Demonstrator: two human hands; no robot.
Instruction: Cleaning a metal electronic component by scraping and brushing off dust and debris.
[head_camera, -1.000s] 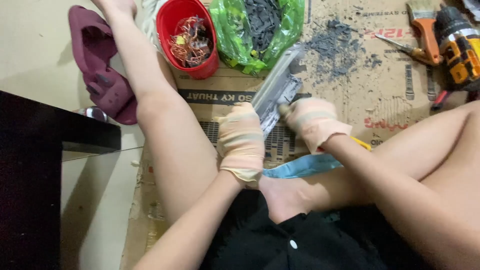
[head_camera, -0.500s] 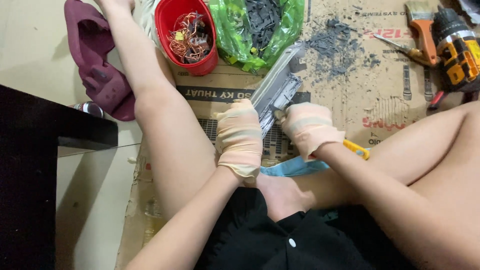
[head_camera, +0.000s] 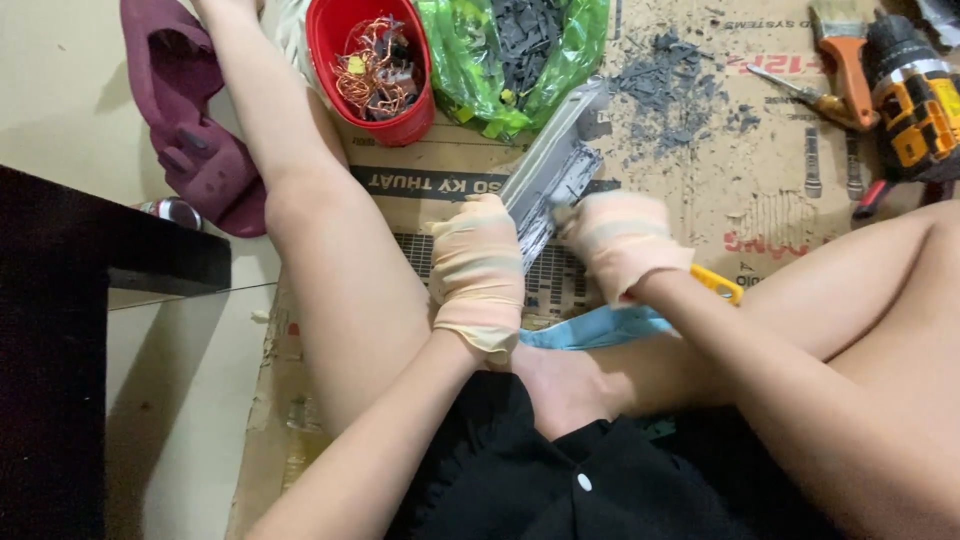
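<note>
Head view: a person sits on flat cardboard (head_camera: 760, 170) on the floor.
Left hand (head_camera: 478, 268): gloved, fingers closed around the near end of a long grey strip (head_camera: 555, 170).
Right hand (head_camera: 622, 245): gloved, fingers closed on a yellow-handled tool (head_camera: 716, 284), with the tool's tip at the strip.
Grey strip: lies slanted on the cardboard between the legs, its far end near the green bag (head_camera: 520, 55).
Green bag: holds dark grey bits.
Red bucket (head_camera: 372, 68): just beside the bag, with copper wire inside.
Grey crumbs (head_camera: 680, 85): spread on the cardboard.
Far right: a paintbrush (head_camera: 840, 50), a screwdriver (head_camera: 800, 92) and a yellow drill (head_camera: 915, 100).
Left: a purple slipper (head_camera: 195, 130) and a dark bench (head_camera: 70, 330).
Blue cloth (head_camera: 600, 326): under the right wrist.
</note>
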